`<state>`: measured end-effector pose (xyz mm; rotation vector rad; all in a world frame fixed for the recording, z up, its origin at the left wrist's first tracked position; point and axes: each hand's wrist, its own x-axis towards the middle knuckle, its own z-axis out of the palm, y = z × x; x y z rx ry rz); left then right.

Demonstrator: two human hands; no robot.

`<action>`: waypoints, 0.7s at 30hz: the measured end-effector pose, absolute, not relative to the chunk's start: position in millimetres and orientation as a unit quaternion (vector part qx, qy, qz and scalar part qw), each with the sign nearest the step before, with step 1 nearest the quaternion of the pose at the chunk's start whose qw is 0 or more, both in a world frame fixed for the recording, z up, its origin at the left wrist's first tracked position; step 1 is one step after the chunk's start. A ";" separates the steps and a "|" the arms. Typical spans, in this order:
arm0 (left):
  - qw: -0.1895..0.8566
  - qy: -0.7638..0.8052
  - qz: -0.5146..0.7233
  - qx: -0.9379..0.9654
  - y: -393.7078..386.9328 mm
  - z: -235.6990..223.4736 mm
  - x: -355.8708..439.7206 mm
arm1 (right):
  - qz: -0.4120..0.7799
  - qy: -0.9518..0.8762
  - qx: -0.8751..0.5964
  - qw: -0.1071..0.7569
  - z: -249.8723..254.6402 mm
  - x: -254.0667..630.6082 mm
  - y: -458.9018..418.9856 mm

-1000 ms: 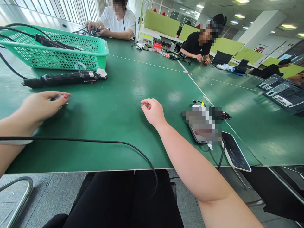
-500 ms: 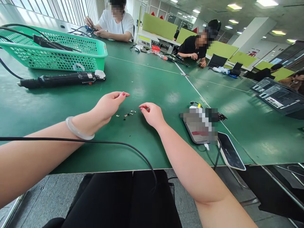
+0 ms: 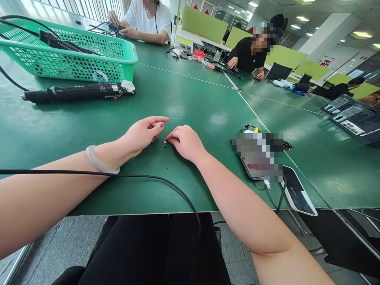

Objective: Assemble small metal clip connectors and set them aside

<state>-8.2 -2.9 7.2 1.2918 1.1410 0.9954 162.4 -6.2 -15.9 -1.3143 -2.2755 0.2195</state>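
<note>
My left hand (image 3: 142, 134) rests over the green table (image 3: 124, 194), its index finger stretched out and the others curled. Something small and pale shows by its thumb; I cannot make out what it is. Close to its right, my right hand (image 3: 188, 144) has its fingertips pinched together at the table surface. A tiny copper-coloured piece (image 3: 165, 141) lies at those fingertips, and a tiny black piece (image 3: 165, 147) is just below. What the right fingers hold, if anything, is too small to name. A pale bangle (image 3: 99, 160) circles my left wrist.
A black electric screwdriver (image 3: 80, 93) lies before a green basket (image 3: 86, 71) with cabled tools. A black cable (image 3: 133, 176) crosses the near edge. Phones (image 3: 297, 190) and a blurred device (image 3: 258, 154) lie at right. Two people (image 3: 249, 55) (image 3: 148, 19) sit across the table.
My left hand came from the far left to beside my right hand. Several tiny pieces appeared between the hands, and fewer show now. My right fingertips lowered and moved left onto the pieces.
</note>
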 end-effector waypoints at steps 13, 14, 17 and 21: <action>0.637 0.407 0.389 0.526 -4.2 5.4 -8.1 | 0.240 -0.708 -0.490 0.449 -8.8 163.7 -14.6; 0.639 0.405 0.386 0.528 -4.1 4.9 -8.2 | 0.261 -0.697 -0.489 0.454 -8.5 163.0 -14.5; 0.641 0.403 0.381 0.531 -4.1 4.5 -8.0 | 0.335 -0.654 -0.480 0.479 -8.5 162.0 -13.2; 0.637 0.403 0.376 0.538 -6.5 7.4 -6.5 | 0.387 -0.605 -0.496 0.487 -9.0 163.0 -11.4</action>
